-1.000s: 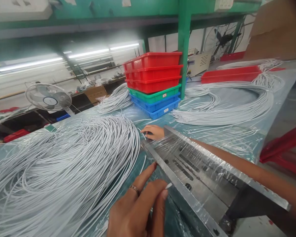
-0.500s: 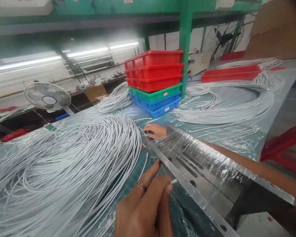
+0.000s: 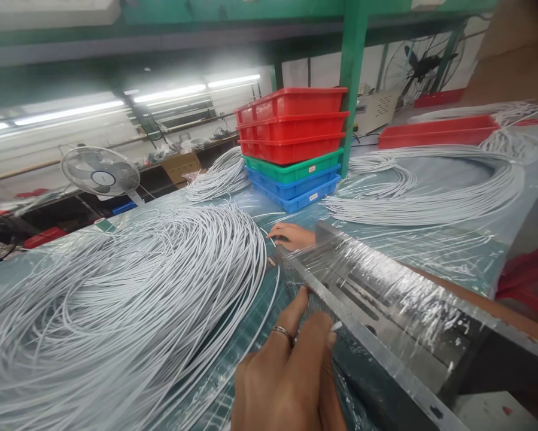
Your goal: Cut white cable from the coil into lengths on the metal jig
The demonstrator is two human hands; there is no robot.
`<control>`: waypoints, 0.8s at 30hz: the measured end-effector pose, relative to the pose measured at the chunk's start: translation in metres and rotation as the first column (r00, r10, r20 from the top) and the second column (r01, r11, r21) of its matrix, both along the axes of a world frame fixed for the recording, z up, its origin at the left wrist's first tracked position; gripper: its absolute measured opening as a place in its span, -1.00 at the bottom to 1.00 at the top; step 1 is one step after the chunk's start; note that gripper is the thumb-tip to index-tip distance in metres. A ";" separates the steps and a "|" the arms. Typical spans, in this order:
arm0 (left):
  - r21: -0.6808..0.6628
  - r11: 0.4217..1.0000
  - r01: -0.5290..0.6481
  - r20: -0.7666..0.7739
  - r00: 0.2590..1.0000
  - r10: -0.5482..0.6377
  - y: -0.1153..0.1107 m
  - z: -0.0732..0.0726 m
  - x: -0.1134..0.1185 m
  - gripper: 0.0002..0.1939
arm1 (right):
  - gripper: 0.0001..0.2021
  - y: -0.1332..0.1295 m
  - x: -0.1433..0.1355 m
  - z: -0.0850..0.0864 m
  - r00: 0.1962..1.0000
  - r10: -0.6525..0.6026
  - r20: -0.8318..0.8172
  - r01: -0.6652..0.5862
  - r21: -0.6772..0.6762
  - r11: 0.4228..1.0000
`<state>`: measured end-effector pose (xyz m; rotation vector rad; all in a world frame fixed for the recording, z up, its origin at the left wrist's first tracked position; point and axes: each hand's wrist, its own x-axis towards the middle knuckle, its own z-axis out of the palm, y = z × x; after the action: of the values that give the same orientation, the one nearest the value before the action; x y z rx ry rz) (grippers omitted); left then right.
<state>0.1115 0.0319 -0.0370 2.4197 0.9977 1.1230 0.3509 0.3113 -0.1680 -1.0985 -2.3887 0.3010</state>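
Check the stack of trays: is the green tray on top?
No: the green tray sits under three red trays and above two blue ones.

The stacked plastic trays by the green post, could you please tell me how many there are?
6 stacked trays: three red on top, one green below, two blue at the bottom.

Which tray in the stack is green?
The fourth tray down is the only green one. Three red trays sit above it and two blue trays lie under it.
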 end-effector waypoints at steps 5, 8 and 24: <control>-0.025 1.000 -0.009 0.008 1.000 0.009 -0.002 0.003 0.004 -0.68 | -0.59 0.000 0.001 0.000 1.000 0.021 0.022 -0.021 -0.002 1.000; 0.008 0.999 -0.037 -0.008 0.999 0.037 -0.003 0.004 0.006 -0.67 | -0.57 0.000 0.001 0.000 0.999 0.022 0.030 -0.022 -0.002 1.000; 0.029 0.998 -0.062 -0.102 0.993 0.065 -0.003 0.003 0.008 -0.63 | -0.60 -0.001 0.001 0.000 0.999 0.003 0.047 -0.003 -0.006 1.000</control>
<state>0.1191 0.0292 -0.0340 2.5047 1.1057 1.0470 0.3520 0.3106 -0.1679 -1.1169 -2.4325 0.2865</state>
